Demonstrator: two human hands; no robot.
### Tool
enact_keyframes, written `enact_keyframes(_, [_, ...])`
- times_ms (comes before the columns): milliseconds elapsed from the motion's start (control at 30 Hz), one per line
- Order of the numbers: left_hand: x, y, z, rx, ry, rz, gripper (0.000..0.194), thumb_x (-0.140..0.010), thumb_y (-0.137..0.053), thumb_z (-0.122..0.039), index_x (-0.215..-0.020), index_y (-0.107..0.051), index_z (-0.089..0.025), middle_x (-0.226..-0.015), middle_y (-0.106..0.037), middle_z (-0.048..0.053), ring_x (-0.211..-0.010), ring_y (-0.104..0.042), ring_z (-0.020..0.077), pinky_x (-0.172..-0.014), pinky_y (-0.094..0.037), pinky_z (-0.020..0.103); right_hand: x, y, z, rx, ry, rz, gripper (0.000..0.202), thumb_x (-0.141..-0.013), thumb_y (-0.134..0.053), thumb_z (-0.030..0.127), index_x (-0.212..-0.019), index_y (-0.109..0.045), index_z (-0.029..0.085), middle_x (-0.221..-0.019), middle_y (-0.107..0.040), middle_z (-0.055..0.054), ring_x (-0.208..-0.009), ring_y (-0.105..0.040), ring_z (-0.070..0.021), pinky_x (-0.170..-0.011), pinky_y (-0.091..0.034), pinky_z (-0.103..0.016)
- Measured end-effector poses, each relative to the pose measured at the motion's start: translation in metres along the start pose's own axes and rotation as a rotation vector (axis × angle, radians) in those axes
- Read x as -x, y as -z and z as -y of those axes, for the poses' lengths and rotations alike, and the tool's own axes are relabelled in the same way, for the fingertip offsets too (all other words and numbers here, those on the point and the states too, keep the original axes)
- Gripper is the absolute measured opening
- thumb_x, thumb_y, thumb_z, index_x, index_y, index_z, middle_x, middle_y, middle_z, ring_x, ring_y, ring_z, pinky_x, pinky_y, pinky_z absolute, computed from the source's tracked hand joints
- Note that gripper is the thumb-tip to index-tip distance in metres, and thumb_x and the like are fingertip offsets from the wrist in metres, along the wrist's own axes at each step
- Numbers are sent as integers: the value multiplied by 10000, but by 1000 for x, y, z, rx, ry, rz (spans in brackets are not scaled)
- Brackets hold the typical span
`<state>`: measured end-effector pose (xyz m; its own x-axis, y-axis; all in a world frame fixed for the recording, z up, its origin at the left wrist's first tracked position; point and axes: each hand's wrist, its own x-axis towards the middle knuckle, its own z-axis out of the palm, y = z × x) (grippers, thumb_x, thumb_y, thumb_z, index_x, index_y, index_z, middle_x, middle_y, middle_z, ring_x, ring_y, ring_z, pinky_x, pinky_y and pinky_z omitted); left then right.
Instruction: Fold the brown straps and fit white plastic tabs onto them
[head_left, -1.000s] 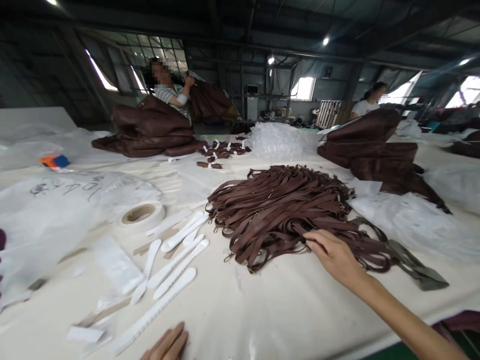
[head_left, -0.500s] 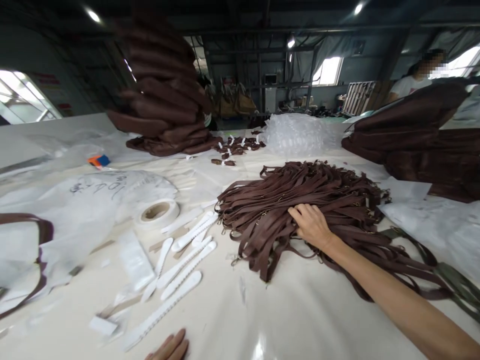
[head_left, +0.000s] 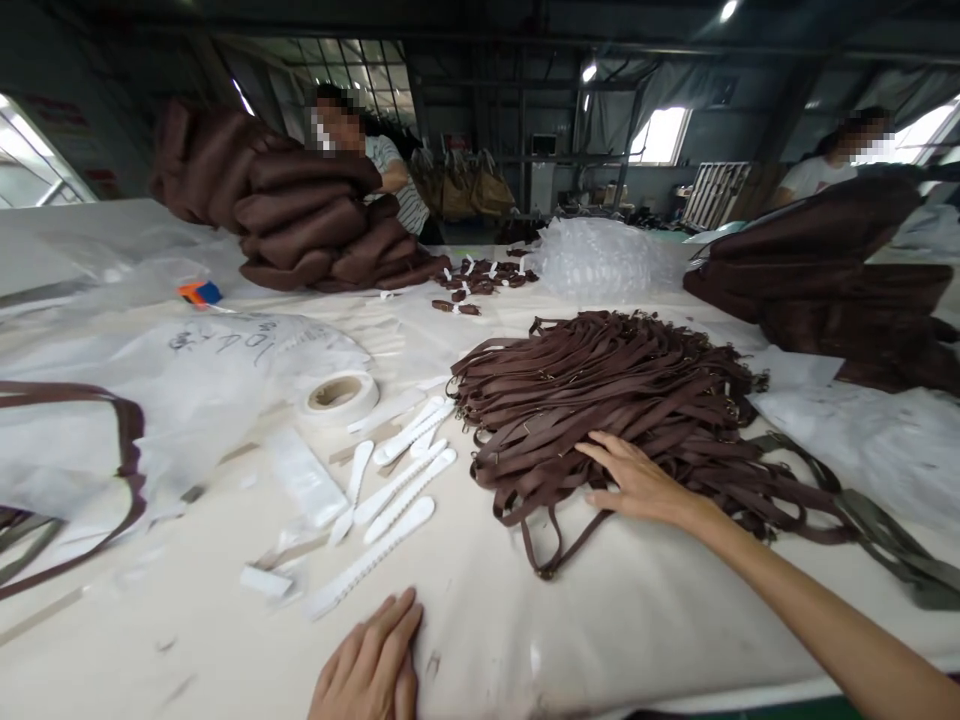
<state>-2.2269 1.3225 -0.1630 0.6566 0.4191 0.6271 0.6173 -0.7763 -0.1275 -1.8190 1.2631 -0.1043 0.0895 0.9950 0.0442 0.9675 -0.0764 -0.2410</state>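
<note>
The right grip (head_left: 637,484) is spread, fingers over the near edge of the brown straps (head_left: 592,385), heaped mid-tabletop (head_left: 487,630)! The left grip (head_left: 367,660) lies palm down, fingers extended, near the white strips (head_left: 411,497). Beyond those, a tape roll (head_left: 361,406); behind the straps, clear plastic (head_left: 600,262); farther left, a co-worker (head_left: 409,200) behind a brown bundle (head_left: 300,215).

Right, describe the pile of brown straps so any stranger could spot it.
On the pale table, right of the flat white strips, the pile of brown straps spreads by the right hand. Unlike the small brown bundles behind, its straps are long and bear no white wraps.
</note>
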Motion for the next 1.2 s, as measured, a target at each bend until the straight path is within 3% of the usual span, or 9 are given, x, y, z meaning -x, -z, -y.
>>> enact_keyframes(167, [-6, 3, -9, 50, 36, -18, 340, -902, -453, -140, -1175, -653, -177, -1239, -693, 61, -1089, -637, 217, -953, -407, 338, -20, 40, 23, 98, 113, -98, 171, -879, -642, 331, -1000, -651, 210, -1161, -621, -101, -1131, -566, -282, -1116, -171, -679])
enact_keyframes(300, [-5, 3, -12, 106, 107, 4, 320, -900, -458, -148, -1137, -668, -194, -1216, -698, 65, -1050, -643, 223, -925, -420, 349, -6, 35, 43, 134, 231, -165, 55, -919, -602, 249, -920, -604, 194, -1024, -645, -73, -1000, -602, -224, -1115, -271, -594])
enact_keyframes(400, [-16, 7, -10, 207, 263, 131, 249, -904, -452, -196, -1014, -675, -202, -1099, -721, 62, -947, -651, 241, -840, -461, 368, 18, 22, 50, 192, 289, -222, 55, -943, -557, 206, -937, -610, 192, -944, -658, -64, -941, -616, -211, -1118, -301, -554])
enact_keyframes(567, [-97, 16, -31, 595, 353, 264, 268, -973, -398, -326, -1020, -635, -211, -1031, -697, 65, -989, -642, 233, -878, -502, 363, 42, 0, 60, 183, 370, -375, 206, -963, -451, 106, -988, -638, 191, -1094, -676, -103, -1120, -597, -248, -1120, -286, -576])
enact_keyframes(700, [-186, 3, -77, 539, 285, 391, 231, -964, -489, -348, -1042, -642, -194, -1099, -659, 104, -1069, -603, 235, -969, -462, 379, 52, -5, 74, 56, 377, -452, 262, -960, -423, 101, -1042, -655, 190, -1208, -649, -128, -1212, -548, -266, -1107, -321, -547])
enact_keyframes(833, [-239, -21, -106, 515, 259, 438, 257, -906, -620, -374, -1030, -625, -149, -1096, -637, 100, -1046, -596, 248, -960, -457, 447, 68, -13, 77, -407, 89, -501, 212, -944, -477, 226, -1025, -672, 204, -1047, -678, -95, -1008, -612, -237, -924, -482, -402])
enact_keyframes(1000, [-255, -25, -103, 517, 224, 499, 93, -802, -653, -217, -828, -569, -185, -966, -658, 98, -969, -628, 263, -867, -465, 383, 73, -21, 66, -1374, -486, -516, 449, -779, -678, 595, -931, -661, 173, -972, -695, -116, -936, -653, -254, -823, -530, -376])
enact_keyframes(1100, [-250, -3, -99, 768, 287, 601, 121, -845, -570, -272, -797, -479, -209, -779, -662, 32, -759, -642, 197, -729, -479, 311, 58, -8, 67, -1909, -514, -473, 628, -724, -715, 682, -1054, -644, 152, -1134, -683, -169, -1049, -657, -264, -913, -523, -399])
enact_keyframes(1200, [-229, 29, -99, 1372, 499, 827, 263, -829, -602, -398, -795, -414, -218, -622, -632, -3, -566, -593, 164, -590, -452, 266, 35, 15, 62, -2183, -435, -507, 531, -878, -566, 659, -1056, -638, 163, -1137, -696, -155, -1048, -676, -239, -912, -542, -393])
